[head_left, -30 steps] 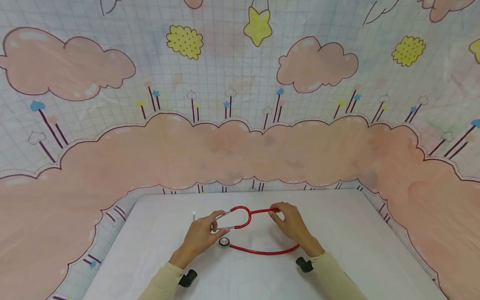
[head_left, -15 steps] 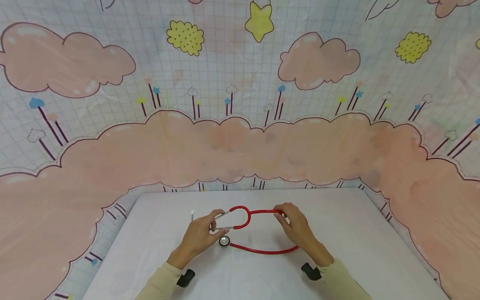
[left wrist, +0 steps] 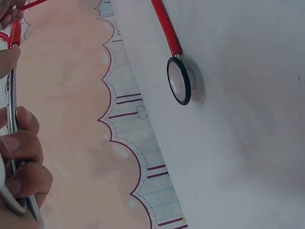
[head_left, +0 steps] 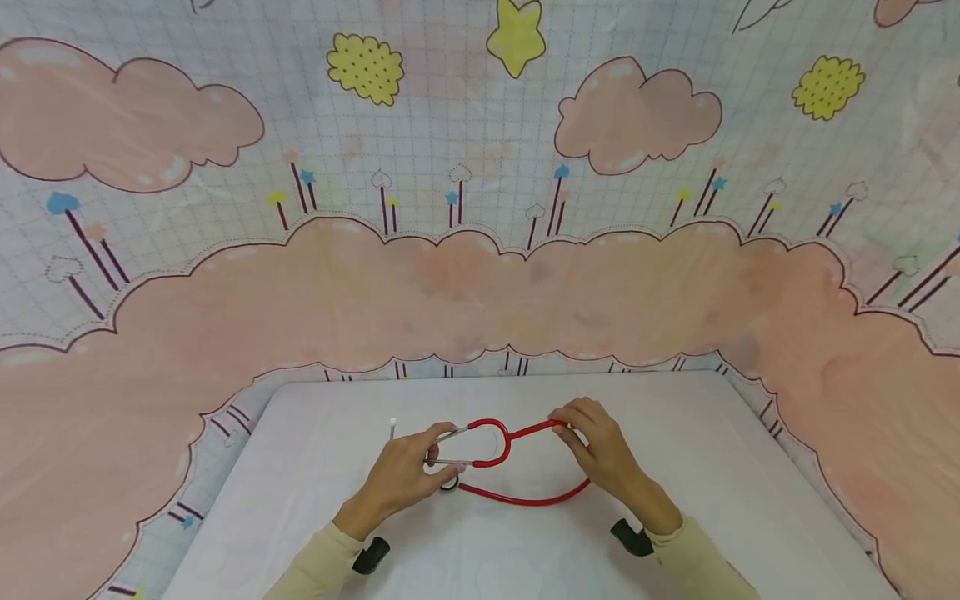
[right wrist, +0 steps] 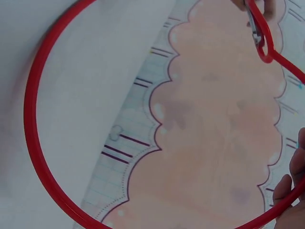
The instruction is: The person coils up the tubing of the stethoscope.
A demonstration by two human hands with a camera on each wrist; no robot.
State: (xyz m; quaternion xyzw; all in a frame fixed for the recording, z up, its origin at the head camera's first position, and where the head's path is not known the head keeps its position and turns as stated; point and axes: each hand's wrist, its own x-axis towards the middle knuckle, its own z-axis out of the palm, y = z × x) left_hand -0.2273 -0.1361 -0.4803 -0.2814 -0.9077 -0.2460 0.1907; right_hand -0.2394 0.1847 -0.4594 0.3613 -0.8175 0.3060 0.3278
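The left hand [head_left: 403,472] held a stethoscope [head_left: 507,443] over the surface [head_left: 720,475], grip curled around its metal tubes [left wrist: 13,90]; at three o'clock from it, the right hand [head_left: 604,447] pinched the red tube [head_left: 531,430], grip nearly closed.

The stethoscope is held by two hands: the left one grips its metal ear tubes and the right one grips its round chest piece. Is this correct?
Not quite: the right hand grips the red tubing, not the round chest piece, as the head view shows. The left hand does grip the metal ear tubes.
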